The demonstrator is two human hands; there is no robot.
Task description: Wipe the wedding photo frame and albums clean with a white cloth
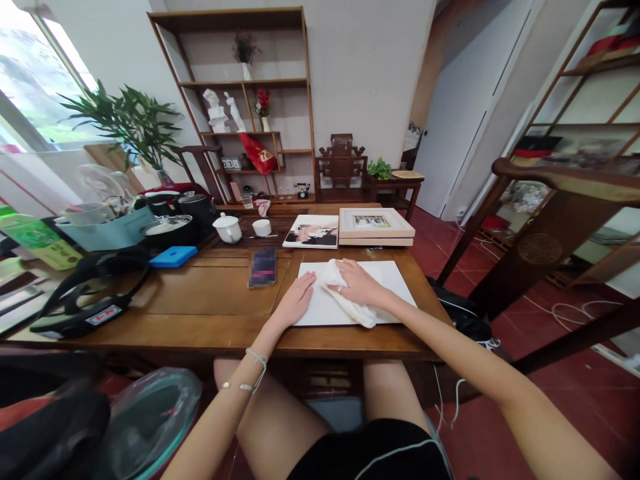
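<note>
A flat white board (388, 275) lies on the wooden table before me. My left hand (298, 297) rests flat on the board's left edge, fingers stretched out and holding nothing. On the board's middle, my right hand (356, 283) presses down on a crumpled white cloth (359, 313), its fingers curved over it. One end of the cloth hangs toward the board's near edge; part of it is hidden under the hand. A ring shows on a right-hand finger.
Behind the board are a picture panel (311, 233) and stacked pale frames (401, 228). To the left lie a phone (263, 268), a blue box (173, 257) and a black headset (133, 280). A teapot (228, 229) and white cup (261, 228) stand farther back. A lined bin (165, 407) is below.
</note>
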